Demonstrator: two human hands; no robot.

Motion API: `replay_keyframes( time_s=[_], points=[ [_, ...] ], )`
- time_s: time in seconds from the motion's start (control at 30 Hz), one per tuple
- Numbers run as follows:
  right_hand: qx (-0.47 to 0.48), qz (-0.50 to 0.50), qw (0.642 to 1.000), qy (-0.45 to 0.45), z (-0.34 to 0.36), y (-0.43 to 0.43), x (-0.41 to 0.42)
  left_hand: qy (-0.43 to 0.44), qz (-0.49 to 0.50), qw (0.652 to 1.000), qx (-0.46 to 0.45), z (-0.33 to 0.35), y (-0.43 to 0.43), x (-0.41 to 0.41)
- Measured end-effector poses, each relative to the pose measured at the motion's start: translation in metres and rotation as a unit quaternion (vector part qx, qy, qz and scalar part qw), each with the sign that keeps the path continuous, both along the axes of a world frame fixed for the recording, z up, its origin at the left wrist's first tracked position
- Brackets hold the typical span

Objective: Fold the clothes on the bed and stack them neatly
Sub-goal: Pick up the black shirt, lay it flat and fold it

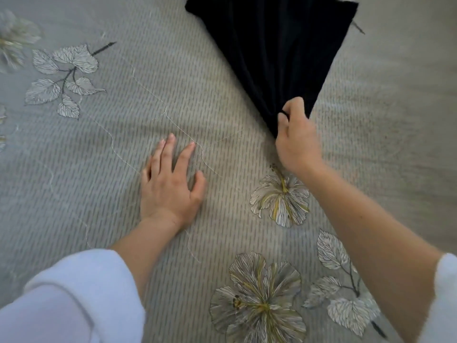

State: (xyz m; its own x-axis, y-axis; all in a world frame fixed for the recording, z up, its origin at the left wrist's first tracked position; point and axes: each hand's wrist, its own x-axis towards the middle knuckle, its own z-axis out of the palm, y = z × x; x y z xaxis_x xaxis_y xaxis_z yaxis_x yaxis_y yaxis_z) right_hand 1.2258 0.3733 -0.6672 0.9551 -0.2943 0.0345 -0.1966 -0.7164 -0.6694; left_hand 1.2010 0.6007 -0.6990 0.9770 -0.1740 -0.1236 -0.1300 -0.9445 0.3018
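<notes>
A black garment (pixel 279 48) lies on the bed (pixel 103 149) at the upper middle, bunched toward its near end and running out of the top of the frame. My right hand (pixel 296 137) grips that near bunched end with curled fingers. My left hand (pixel 170 186) rests flat on the bedspread to the left of it, fingers spread, holding nothing. Both wrists show white sleeves pushed up.
The bedspread is grey with a dashed weave and printed flowers (pixel 282 199) and leaves (pixel 66 78). Bare bedspread lies to the left and in front of my hands. No other clothes are in view.
</notes>
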Motion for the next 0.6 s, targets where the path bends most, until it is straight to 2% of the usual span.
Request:
replay_keyframes(
  time_s=[0.1,0.17,0.23,0.27,0.37,0.47,0.53,0.6],
  points=[
    [-0.106,0.065,0.985,0.117,-0.001,0.015,-0.056,-0.010,0.007,1.000,-0.012,-0.001,0.000,-0.002],
    [-0.132,0.066,0.977,0.151,0.000,0.024,-0.094,-0.040,-0.024,0.999,-0.021,-0.004,-0.001,-0.003],
    [-0.099,0.066,0.982,0.144,0.003,0.032,-0.125,-0.101,-0.097,0.990,-0.016,-0.007,-0.004,-0.008],
    [-0.053,0.061,0.986,0.144,0.005,0.035,-0.142,-0.127,-0.127,0.984,-0.016,-0.008,-0.005,-0.017],
    [0.075,0.107,0.969,0.208,0.011,0.037,-0.192,-0.138,-0.152,0.978,-0.047,-0.014,-0.004,-0.064],
    [0.140,0.180,0.911,0.343,0.026,0.036,-0.246,-0.135,-0.188,0.971,-0.053,-0.012,0.002,-0.120],
    [0.141,0.198,0.858,0.453,0.033,0.037,-0.285,-0.142,-0.233,0.962,-0.006,-0.006,0.010,-0.142],
    [0.102,0.219,0.805,0.542,0.037,0.036,-0.326,-0.153,-0.281,0.947,0.043,0.002,0.021,-0.159]
  ],
)
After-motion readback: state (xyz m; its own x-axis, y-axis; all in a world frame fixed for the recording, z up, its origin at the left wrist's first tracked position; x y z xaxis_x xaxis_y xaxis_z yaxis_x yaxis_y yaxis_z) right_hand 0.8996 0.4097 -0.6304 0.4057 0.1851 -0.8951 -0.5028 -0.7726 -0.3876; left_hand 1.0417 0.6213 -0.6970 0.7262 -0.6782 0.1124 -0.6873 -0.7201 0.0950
